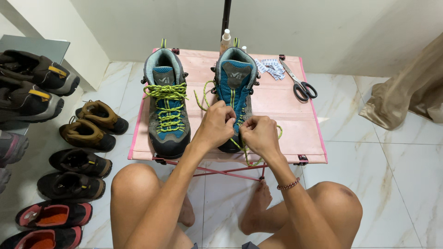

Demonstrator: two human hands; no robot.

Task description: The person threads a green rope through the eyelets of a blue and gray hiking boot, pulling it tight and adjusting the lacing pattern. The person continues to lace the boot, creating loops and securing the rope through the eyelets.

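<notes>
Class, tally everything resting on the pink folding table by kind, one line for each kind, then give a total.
Hiking boots: 2, a laced boot and an unlaced boot that the left hand and right hand work on
Scissors: 1
Small bottles: 2, the second barely visible
Pile of small packets: 1
Total: 6 on the table

Glossy white marble-veined floor tiles point(397, 166) meet a plain cream wall point(323, 27) far, with a beige curtain point(410, 92) at right.

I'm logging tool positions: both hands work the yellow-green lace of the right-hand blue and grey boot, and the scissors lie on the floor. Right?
Not quite. The head view shows the grey-handled metal scissors lying on the pink folding table, not the floor. The rest holds.
</notes>
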